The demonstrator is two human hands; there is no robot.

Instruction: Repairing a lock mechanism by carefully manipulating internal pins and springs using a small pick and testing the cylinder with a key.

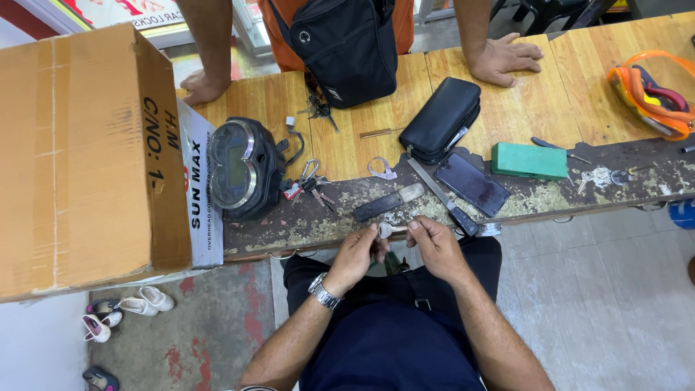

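a: what do you have in your hands there, in the lower middle of the frame?

b: a small silver key (392, 230). my left hand (357, 255) is closed around its lower part, and the fingertips of my right hand (436, 246) pinch the other end. so both hands are shut on it, with no open fingers. i hold it just in front of the counter edge (289, 250), close to my body, because there i can see it well from above.

a: and the things on the counter, why do they lie so?

b: i think they are kept near for reach. the dark flat key fob (387, 203) and the long metal file (441, 197) lie just above my hands, the phone (472, 183) beside them, a bunch of keys (310, 185) to the left, next to the black instrument cluster (242, 168). the black pouch (441, 119) and the green block (529, 161) sit more to the right.

a: who is at the top of the frame?

b: another person stands on the far side, with both hands (504, 59) resting flat on the wood and a black bag (347, 43) hanging in front. a big cardboard box (79, 159) fills the left side, and orange goggles (651, 94) lie at the upper right.
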